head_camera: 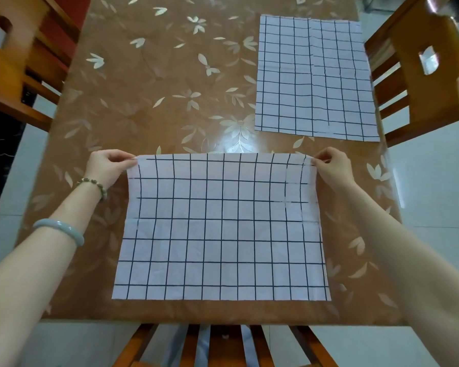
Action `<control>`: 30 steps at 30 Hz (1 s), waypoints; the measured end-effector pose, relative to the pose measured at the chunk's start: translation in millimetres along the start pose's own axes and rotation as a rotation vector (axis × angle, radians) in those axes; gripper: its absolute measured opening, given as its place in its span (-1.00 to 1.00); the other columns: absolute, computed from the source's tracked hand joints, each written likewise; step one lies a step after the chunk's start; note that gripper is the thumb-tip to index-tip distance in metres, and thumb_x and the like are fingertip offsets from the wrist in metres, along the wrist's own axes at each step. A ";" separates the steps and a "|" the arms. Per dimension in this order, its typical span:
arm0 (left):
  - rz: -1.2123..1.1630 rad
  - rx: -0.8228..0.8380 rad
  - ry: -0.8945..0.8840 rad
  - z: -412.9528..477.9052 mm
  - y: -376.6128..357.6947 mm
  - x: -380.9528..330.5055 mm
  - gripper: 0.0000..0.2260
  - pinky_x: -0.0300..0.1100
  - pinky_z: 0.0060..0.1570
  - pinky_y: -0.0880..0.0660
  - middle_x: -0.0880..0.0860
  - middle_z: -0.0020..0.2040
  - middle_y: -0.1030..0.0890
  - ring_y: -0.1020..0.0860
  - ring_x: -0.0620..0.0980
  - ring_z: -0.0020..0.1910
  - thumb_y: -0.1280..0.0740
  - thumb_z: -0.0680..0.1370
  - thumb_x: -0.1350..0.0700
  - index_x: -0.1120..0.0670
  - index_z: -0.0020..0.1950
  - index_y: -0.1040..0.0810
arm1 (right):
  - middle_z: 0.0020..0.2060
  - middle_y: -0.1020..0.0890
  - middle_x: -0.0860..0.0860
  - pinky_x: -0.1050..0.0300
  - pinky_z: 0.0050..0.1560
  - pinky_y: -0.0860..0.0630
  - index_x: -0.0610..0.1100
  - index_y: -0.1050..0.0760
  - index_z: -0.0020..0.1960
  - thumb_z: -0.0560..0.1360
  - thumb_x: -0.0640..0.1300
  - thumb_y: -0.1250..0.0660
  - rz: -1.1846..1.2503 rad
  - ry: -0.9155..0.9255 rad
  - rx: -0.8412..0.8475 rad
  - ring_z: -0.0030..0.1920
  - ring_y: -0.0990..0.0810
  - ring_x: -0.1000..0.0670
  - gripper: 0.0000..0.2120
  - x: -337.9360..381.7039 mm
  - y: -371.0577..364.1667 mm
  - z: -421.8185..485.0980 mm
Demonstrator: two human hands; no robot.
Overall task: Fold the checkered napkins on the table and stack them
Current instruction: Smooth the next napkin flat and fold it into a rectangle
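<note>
On the floral-patterned table [143, 102], at far left, the left hand [108, 168] pinches the far left corner of the near napkin [220, 229], with thumb and fingers [122, 157] closed together on the cloth. Between both sets of fingertips, the napkin spreads as a white rectangle with a black grid. Its side edges bow inward near the pinched corners. At the far right corner, the right hand [331, 169] pinches likewise, fingers [322, 156] clamped on the cloth. Beyond the right fingers, well apart, a second napkin [313, 78] of the same pattern lies flat, with a vertical break in the grid down its middle. Count: two napkins, two hands, three wooden chairs [16, 62].
</note>
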State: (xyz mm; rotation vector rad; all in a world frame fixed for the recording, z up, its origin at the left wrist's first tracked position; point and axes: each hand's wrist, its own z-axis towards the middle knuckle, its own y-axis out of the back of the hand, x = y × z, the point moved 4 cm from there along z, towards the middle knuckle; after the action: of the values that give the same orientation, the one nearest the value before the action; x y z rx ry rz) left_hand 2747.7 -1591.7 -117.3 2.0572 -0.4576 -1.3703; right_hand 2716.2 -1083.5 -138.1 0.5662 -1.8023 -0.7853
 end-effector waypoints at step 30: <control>0.252 0.354 -0.058 -176.8 22.7 63.8 -0.95 -0.28 -0.29 -0.39 -0.06 -0.29 -0.64 -0.50 -0.12 -0.31 -0.49 0.43 0.16 0.03 -0.21 -0.69 | -0.28 -0.67 0.07 0.07 -0.03 -0.57 0.01 -0.64 -0.21 0.38 -0.30 -0.28 -0.314 0.129 0.325 -0.20 -0.62 0.06 -0.75 -54.1 29.6 -176.9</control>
State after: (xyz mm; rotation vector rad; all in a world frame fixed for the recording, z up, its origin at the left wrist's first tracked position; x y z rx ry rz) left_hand 2936.2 -1593.1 -98.9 2.1456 -1.0102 -1.2673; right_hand 2900.5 -1069.5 -107.3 1.1089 -1.7535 -0.6474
